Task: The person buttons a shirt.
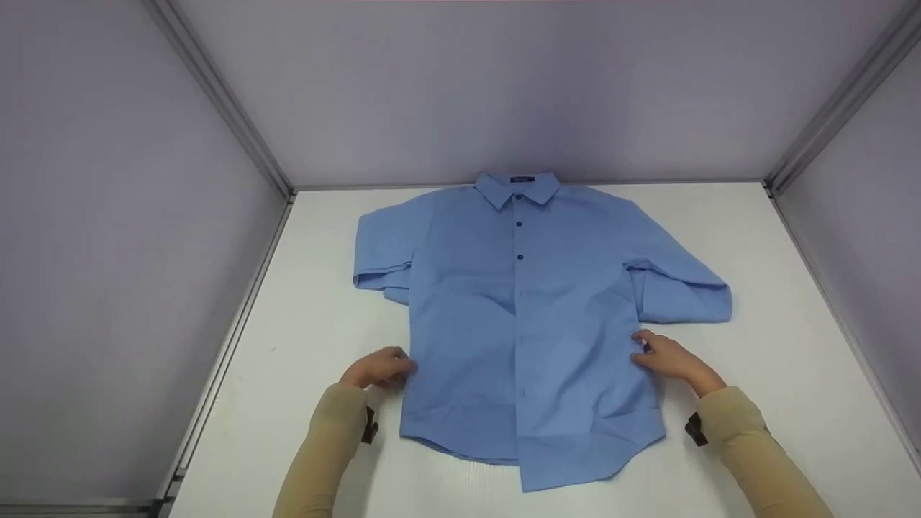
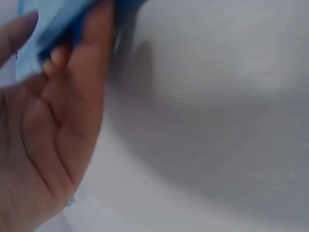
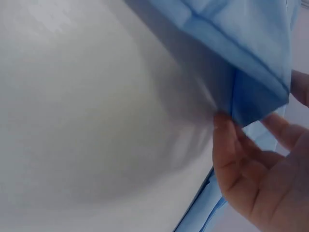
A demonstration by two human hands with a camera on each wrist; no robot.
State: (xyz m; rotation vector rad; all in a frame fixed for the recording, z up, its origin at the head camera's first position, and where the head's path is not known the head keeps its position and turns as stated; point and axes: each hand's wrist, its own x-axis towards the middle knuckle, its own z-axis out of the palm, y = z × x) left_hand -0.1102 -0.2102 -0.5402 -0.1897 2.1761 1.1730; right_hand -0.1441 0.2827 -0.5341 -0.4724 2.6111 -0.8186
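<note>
A light blue short-sleeved button-up shirt [image 1: 460, 345] lies front up, its collar toward the back wall. Dark buttons show near the neck, and the right front panel hangs lower than the left. My left hand [image 1: 381, 367] holds the shirt's left side edge above the hem; in the left wrist view its fingers [image 2: 91, 63] curl at the blue cloth, with the thumb apart from them. On the opposite side edge, below the sleeve, my right hand [image 1: 665, 354] holds the cloth. The right wrist view shows curled fingers [image 3: 236, 159] at a raised fold, the thumb partly cut off.
The shirt lies on a white table [image 1: 288, 324]. A pale back wall [image 1: 460, 86] and side walls with grey metal edges [image 1: 223, 101] enclose it. Both forearms, in tan sleeves [image 1: 316, 446], reach in from the front, with dark devices at the wrists.
</note>
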